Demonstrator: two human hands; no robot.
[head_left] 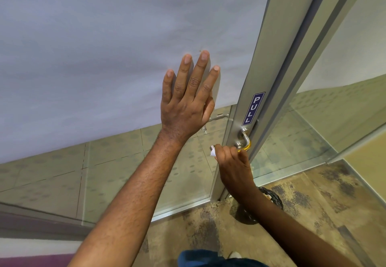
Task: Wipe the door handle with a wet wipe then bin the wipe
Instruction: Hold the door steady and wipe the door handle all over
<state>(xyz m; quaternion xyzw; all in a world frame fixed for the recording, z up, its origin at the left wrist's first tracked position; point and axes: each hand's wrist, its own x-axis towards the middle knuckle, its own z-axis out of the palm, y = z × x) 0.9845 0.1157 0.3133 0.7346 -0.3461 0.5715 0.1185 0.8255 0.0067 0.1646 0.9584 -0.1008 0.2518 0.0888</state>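
Observation:
My left hand (187,97) lies flat with fingers spread against the frosted glass door (104,57). Lower down, my right hand (234,165) is closed around the silver lever door handle (244,139), with a white wet wipe (213,153) pressed between fingers and handle. A bit of the wipe sticks out at the left of my fist. The handle's free end is hidden under that hand. A dark woven bin (271,198) stands on the floor below the handle, partly hidden behind my right forearm.
The metal door frame (263,78) carries a blue PULL sign (253,109) just above the handle. A glass panel (323,131) sits right of the frame. Mottled brown carpet (313,214) covers the floor. My shoe and trouser leg show at the bottom edge.

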